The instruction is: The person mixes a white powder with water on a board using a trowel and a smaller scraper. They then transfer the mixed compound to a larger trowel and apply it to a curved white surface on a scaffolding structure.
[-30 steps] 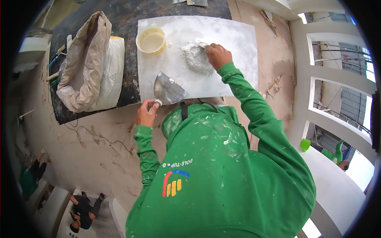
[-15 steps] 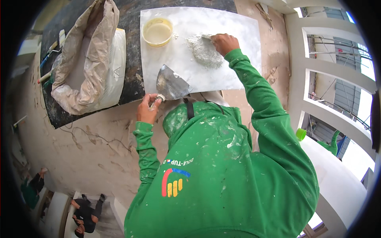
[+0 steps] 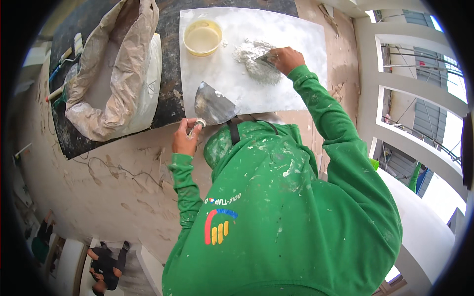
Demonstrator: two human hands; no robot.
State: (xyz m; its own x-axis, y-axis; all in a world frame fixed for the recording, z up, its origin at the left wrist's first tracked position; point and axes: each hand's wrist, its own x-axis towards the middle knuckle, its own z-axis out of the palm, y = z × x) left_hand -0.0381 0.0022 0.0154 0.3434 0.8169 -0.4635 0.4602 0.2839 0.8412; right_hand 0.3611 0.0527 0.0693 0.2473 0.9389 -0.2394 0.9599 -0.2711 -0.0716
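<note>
My left hand (image 3: 185, 140) is closed round the handle of a wide putty knife (image 3: 213, 104), whose fan-shaped grey blade lies over the near edge of a white board (image 3: 301, 93). My right hand (image 3: 289, 60), fingers pinched together, grips a small dark scraper (image 3: 266, 58). Its blade rests in a mound of whitish-grey powder (image 3: 261, 73) on the board; part of the mound looks damp. Left of the mound stands a round yellowish tub (image 3: 202, 38) with pale, cloudy liquid inside. Both my sleeves are green and spattered with white.
A large open paper sack (image 3: 111, 84) stands on the dark tabletop (image 3: 170, 74) at the left. Beyond it lie a brush (image 3: 77, 44) and other long-handled tools. A cable (image 3: 128, 171) runs along the dusty floor. Two people are far off at lower left, one in black (image 3: 104, 266).
My right hand has shifted slightly right and nearer, and more of the scraper blade now shows in the powder. My left hand keeps its hold on the putty knife.
</note>
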